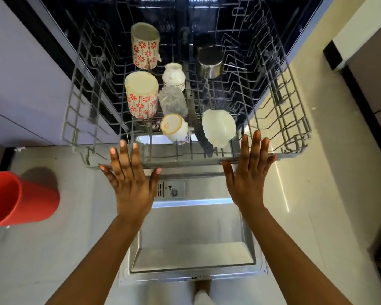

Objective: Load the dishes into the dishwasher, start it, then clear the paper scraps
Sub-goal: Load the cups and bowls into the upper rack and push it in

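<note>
**A:** One camera here, worn on the head, looking forward and steeply down over the open dishwasher door [191, 230].

**B:** Close in, too. The left hand [130, 186] and right hand [246, 179] sit mid-frame, forearms running in from the bottom edge.

**A:** The rack [185, 165] takes the upper half, seen from above (its wires bow outward, that's the wide lens).

**B:** And the dark tub [207, 18] recedes at the top edge, so the view faces into the machine.

**A:** The left margin catches a red container [20, 199], cut by the frame; the right margin shows pale floor [306, 194].

**B:** Straight below, a foot [204, 289] just shows at the bottom edge.
</note>
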The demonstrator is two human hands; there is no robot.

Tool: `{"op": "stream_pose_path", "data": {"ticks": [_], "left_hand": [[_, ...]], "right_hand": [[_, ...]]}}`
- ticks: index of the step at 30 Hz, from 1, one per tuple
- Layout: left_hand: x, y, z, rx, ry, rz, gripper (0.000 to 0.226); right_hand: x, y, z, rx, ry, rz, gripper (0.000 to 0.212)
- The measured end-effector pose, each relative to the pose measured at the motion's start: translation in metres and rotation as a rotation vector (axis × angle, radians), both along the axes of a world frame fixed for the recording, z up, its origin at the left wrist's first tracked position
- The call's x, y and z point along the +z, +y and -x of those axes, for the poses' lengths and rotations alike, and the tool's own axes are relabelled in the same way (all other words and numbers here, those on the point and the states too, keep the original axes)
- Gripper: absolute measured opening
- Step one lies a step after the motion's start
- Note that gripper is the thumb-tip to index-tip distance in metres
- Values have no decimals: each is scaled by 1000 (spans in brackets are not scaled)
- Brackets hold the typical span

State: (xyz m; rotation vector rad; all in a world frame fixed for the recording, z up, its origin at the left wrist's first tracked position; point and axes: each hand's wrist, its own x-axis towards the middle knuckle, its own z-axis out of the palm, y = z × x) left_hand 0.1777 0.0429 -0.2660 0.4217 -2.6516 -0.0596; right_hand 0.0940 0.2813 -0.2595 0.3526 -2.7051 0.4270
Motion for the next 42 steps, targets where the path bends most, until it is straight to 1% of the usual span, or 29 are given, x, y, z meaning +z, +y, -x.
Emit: {"op": "stream_pose_path", "data": {"ticks": [4,6,8,9,11,14,16,19,21,23,25,27,29,32,34,36,37,39,40,42], "left_hand": [[-1,-12,26,-33,0,53,78],[-3,-21,36,-73,1,82,81],[-5,-35,45,-161,-4,143,84],[-4,-43,49,-223,-15,186,85],[-3,-58,55,-333,-40,290,87],[2,-77,67,-420,-69,413,87],[8,-85,79,-428,-96,438,84],[20,-84,101,-388,-174,411,80],[25,-73,116,-313,-225,377,82],[28,-59,130,-213,-252,316,86],[29,-50,142,-108,-289,212,94],[27,-45,149,-44,-322,137,103],[27,-42,150,-33,-333,111,109],[26,-48,149,-83,-314,112,106],[30,-55,146,-138,-293,147,99],[35,-64,144,-187,-257,158,86],[39,-69,144,-207,-237,143,77],[48,-77,148,-237,-203,92,60],[53,-80,153,-256,-200,69,55],[61,-84,163,-304,-211,38,50]], "right_hand": [[3,-6,30,11,18,3,68],[2,-3,43,82,40,-3,72],[-1,5,57,215,52,-25,74],[-2,12,64,299,65,-62,74],[-4,31,80,459,112,-208,70],[0,53,106,584,155,-420,65],[7,53,119,571,155,-475,65],[20,36,135,471,106,-498,82],[30,24,146,412,79,-529,91],[36,14,158,377,78,-579,93],[37,4,165,367,64,-606,93],[34,-5,164,342,44,-596,93],[30,-10,160,305,33,-592,93],[28,-10,163,304,38,-547,90],[28,-5,167,362,60,-516,88],[32,2,171,385,68,-450,82],[36,6,172,348,66,-400,75],[48,8,176,273,127,-296,53],[55,5,181,284,166,-250,44],[71,-17,193,352,173,-178,36]]}}
